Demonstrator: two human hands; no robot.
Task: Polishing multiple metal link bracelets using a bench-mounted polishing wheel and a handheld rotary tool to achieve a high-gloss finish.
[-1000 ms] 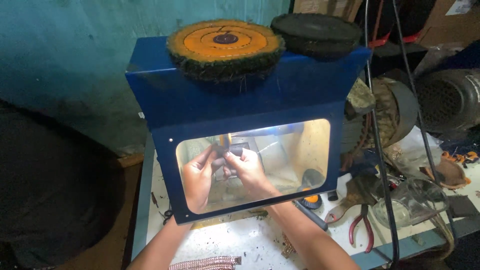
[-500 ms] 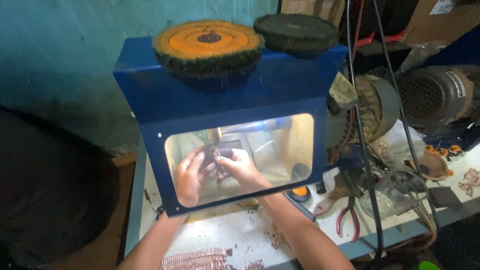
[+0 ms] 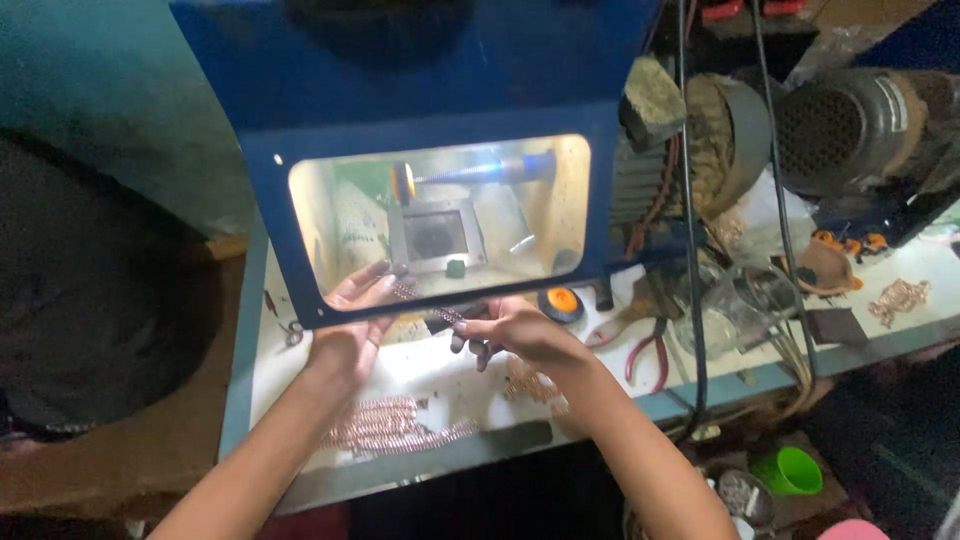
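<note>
Both hands pulled back from inside the blue hood (image 3: pixel 420 100) to its lower edge. Left hand (image 3: pixel 355 315) and right hand (image 3: pixel 510 330) each grip the chain (image 3: pixel 425 305); more chains (image 3: pixel 385 425) lie at 6 o'clock on table (image 3: pixel 440 365).

The blue hood (image 3: pixel 420 90) is cut off at the top edge; its window blurs the left hand (image 3: pixel 355 320), and the held chain (image 3: pixel 425 305) is too small to make out.

Teal wall (image 3: pixel 90 90), white workbench (image 3: pixel 430 365), apparently dim room.
</note>
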